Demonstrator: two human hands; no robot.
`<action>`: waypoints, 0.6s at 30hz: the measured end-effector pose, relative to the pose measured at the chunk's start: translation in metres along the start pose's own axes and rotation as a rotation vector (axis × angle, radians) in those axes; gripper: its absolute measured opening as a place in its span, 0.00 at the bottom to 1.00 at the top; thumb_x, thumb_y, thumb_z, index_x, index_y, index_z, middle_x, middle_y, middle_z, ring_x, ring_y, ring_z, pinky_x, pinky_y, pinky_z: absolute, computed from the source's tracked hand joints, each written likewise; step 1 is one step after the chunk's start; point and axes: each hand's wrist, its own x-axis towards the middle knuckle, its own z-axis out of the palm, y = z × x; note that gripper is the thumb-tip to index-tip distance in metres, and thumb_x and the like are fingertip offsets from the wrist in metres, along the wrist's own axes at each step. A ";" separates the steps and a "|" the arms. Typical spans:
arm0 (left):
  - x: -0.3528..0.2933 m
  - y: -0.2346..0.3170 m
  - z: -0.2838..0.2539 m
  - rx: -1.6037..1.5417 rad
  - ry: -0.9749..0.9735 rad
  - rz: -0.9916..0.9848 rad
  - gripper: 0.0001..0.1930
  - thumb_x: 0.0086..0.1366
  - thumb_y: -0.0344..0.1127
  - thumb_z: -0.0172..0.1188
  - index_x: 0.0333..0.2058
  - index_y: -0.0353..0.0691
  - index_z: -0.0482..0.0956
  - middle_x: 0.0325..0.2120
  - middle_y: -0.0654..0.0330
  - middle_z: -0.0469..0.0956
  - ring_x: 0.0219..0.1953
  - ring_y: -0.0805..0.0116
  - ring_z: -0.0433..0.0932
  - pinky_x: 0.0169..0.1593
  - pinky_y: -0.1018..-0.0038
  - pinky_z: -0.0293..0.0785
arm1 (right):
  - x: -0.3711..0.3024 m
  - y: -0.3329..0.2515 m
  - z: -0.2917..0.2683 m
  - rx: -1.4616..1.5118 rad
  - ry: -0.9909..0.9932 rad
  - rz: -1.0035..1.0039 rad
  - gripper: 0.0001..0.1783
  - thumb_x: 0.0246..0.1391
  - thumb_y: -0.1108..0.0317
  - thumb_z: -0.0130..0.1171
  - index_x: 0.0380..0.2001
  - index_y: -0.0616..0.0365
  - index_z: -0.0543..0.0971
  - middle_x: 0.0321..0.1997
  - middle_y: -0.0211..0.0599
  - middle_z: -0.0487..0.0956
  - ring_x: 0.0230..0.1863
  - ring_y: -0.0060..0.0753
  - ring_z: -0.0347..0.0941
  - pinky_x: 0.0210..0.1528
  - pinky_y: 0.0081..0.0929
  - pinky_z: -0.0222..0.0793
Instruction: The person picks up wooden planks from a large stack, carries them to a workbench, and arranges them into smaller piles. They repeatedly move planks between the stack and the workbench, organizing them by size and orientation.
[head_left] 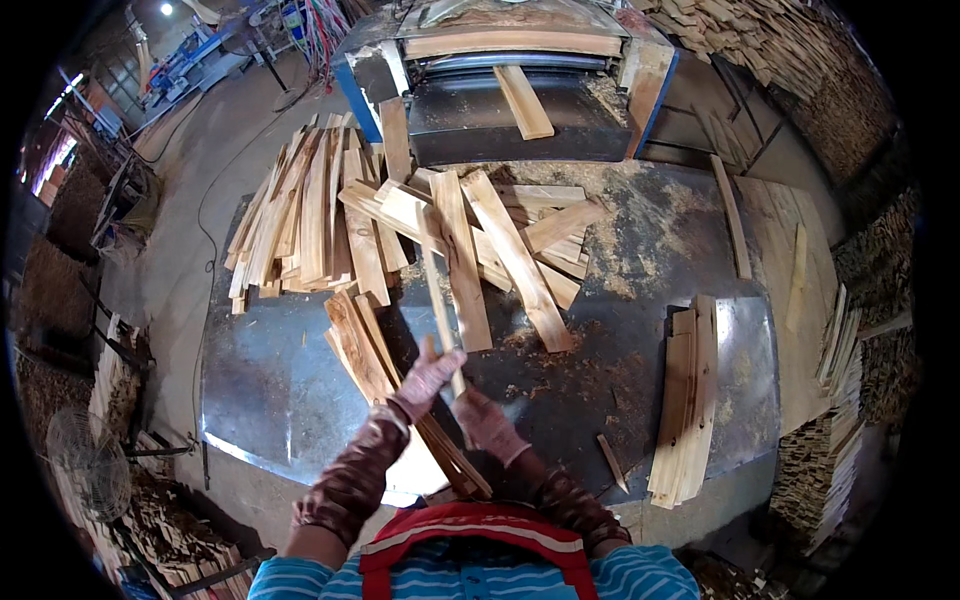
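Observation:
A narrow wooden board (434, 285) is turned on edge between my gloved hands and points away from me. My left hand (430, 382) grips it, thumb raised along its side. My right hand (488, 425) closes around its near end, where the fingers partly hide it. Below my left forearm lies a small stack of boards (357, 350), running toward my body. Just beyond my hands, loose boards (461, 265) lie crisscrossed on the metal table (270, 400). To their left, a larger heap of boards (310, 215) fans out.
A planer-like machine (400, 140) stands at the far side, a board (525, 103) sticking out of its opening. At the right are a neat board stack (685, 400), a wood sliver (612, 463) and a long strip (731, 220). Sawdust covers parts of the table. A fan (88, 465) stands left.

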 end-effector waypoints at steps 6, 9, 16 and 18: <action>-0.017 -0.037 -0.047 -0.308 0.027 -0.015 0.20 0.57 0.22 0.58 0.50 0.26 0.74 0.43 0.50 0.81 0.41 0.56 0.83 0.46 0.63 0.81 | 0.062 -0.009 -0.040 -0.156 0.093 0.321 0.37 0.58 0.42 0.57 0.60 0.61 0.70 0.63 0.56 0.69 0.62 0.60 0.66 0.60 0.46 0.66; -0.058 -0.015 -0.052 -0.231 0.096 0.143 0.25 0.57 0.27 0.60 0.55 0.29 0.73 0.44 0.54 0.81 0.44 0.61 0.81 0.49 0.68 0.78 | 0.120 0.014 -0.043 -0.397 0.098 0.417 0.56 0.47 0.42 0.66 0.70 0.60 0.51 0.61 0.55 0.70 0.59 0.57 0.68 0.58 0.43 0.68; -0.097 -0.101 -0.076 -0.046 0.600 0.526 0.21 0.65 0.37 0.63 0.55 0.36 0.76 0.44 0.64 0.80 0.47 0.75 0.75 0.50 0.72 0.72 | 0.150 0.035 -0.025 -0.581 0.058 0.644 0.62 0.41 0.48 0.70 0.71 0.63 0.47 0.56 0.55 0.72 0.50 0.54 0.75 0.51 0.42 0.74; -0.089 -0.158 -0.103 0.101 0.687 0.214 0.20 0.64 0.35 0.65 0.54 0.37 0.76 0.43 0.63 0.80 0.46 0.74 0.75 0.48 0.71 0.74 | 0.131 0.025 -0.033 -0.475 0.045 0.653 0.61 0.40 0.49 0.71 0.71 0.61 0.49 0.57 0.55 0.72 0.52 0.56 0.74 0.53 0.42 0.73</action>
